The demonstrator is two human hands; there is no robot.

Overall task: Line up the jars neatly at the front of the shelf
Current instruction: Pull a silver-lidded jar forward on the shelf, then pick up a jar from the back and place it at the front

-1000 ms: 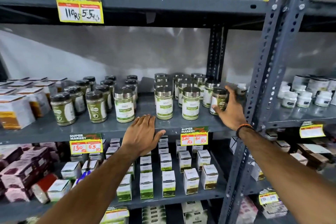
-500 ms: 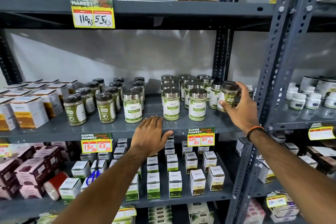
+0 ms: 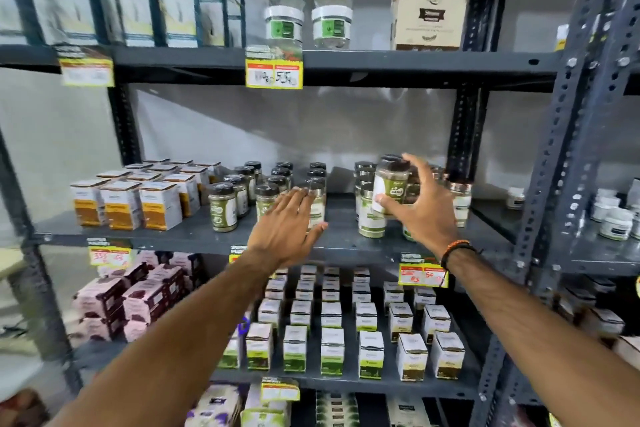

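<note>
Several jars of green powder stand on the grey middle shelf [image 3: 194,236]. Black-lidded jars [image 3: 223,206] form rows at the centre-left, and silver-lidded jars [image 3: 370,218] stand to their right. My right hand [image 3: 420,208] is shut on a black-lidded jar [image 3: 389,184] and holds it lifted and tilted above the silver-lidded group. My left hand [image 3: 291,225] hovers flat with fingers spread in front of the middle jars, hiding parts of two of them, and holds nothing.
Orange-and-white boxes [image 3: 121,204] fill the shelf's left end. A perforated steel upright [image 3: 561,163] stands right of my right hand. The shelf above carries clear tubs [image 3: 284,3] and a carton [image 3: 427,12]. Small boxes [image 3: 332,350] crowd the shelf below.
My right hand has lifted the black-lidded jar off the shelf's right end and carried it left and upward. My left hand rose from the shelf edge toward the jars. The view tilted up.
</note>
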